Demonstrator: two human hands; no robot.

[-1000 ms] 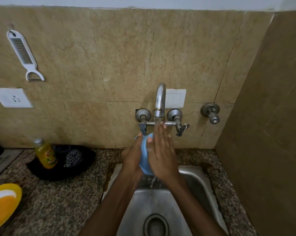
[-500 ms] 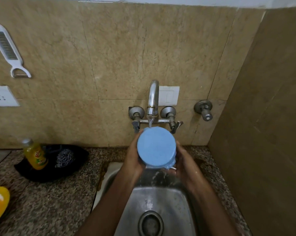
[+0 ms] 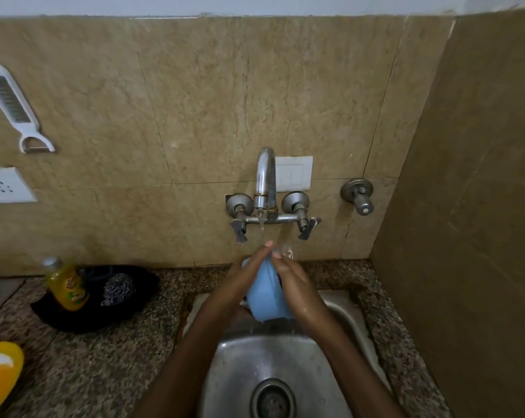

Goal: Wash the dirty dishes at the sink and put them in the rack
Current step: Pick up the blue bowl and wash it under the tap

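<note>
Over sink (image 3: 300, 363), blue cup (image 3: 265, 292) pressed between left hand (image 3: 240, 285), right hand (image 3: 295, 286).

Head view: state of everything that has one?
tap, running.
blue dish, on edge under the stream, pressed between both hands.
left hand, fingers straight against the dish.
right hand, flat on its other side.
sink, wet, drain unplugged.
yellow bottle, upright, capped.
</note>
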